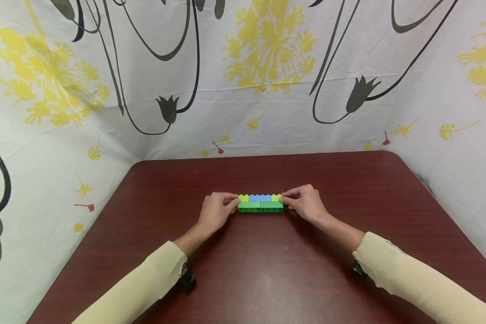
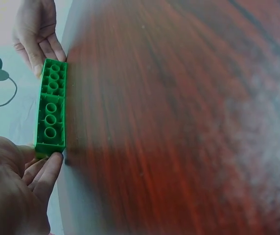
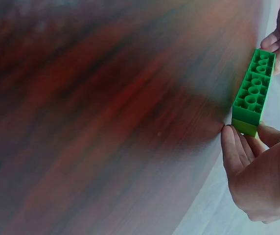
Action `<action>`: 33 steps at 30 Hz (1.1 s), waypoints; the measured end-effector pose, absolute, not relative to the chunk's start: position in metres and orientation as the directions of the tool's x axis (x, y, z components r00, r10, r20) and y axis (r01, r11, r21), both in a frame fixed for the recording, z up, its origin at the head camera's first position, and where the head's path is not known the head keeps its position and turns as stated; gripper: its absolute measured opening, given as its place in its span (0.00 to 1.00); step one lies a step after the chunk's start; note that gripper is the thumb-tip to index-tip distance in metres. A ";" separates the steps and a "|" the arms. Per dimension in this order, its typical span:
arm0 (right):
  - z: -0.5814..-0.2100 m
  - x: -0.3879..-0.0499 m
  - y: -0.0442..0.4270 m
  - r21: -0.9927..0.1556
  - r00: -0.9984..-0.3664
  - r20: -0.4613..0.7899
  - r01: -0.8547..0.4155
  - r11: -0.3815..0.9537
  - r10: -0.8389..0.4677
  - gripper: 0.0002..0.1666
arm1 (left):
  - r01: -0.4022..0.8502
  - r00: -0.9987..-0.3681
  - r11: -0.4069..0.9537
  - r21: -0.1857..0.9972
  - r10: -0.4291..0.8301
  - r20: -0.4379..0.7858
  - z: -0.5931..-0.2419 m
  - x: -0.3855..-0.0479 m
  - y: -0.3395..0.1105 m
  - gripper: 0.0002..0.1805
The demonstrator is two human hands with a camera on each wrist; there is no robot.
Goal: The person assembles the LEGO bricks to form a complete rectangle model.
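Observation:
Both hands hold one bar of joined toy building bricks between them, over the middle of the table. In the head view, one layer has a blue brick between two yellow-green bricks, with studs along its far edge. Two green bricks, end to end, form the other layer; their hollow undersides face the wrist cameras. My left hand pinches the bar's left end between thumb and fingers. At the opposite end, my right hand pinches a yellow-green brick. The fingers hide parts of both ends.
A dark reddish-brown wooden table lies under the hands. White cloth with yellow flowers and grey tulip shapes hangs behind the table and along its sides. A small black device sits at the left sleeve's cuff, another at the right.

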State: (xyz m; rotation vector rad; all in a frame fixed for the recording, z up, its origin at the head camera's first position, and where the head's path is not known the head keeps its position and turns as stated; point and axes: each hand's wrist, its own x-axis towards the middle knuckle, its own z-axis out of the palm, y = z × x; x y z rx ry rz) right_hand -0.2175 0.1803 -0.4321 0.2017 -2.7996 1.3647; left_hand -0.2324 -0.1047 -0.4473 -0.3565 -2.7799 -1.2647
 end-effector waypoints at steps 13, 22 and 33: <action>-0.436 -0.222 0.179 -0.784 -0.991 0.098 -0.136 0.605 -0.096 0.12 | 0.238 -0.971 0.642 0.729 0.163 0.174 -0.449 -0.235 -0.102 0.12; -0.436 -0.223 0.178 -0.780 -0.991 0.098 -0.132 0.612 -0.090 0.14 | 0.231 -0.973 0.657 0.717 0.142 0.183 -0.451 -0.236 -0.103 0.13; -0.432 -0.220 0.186 -0.752 -0.989 0.123 -0.144 0.643 -0.077 0.18 | 0.256 -0.967 0.661 0.706 0.164 0.196 -0.448 -0.234 -0.110 0.19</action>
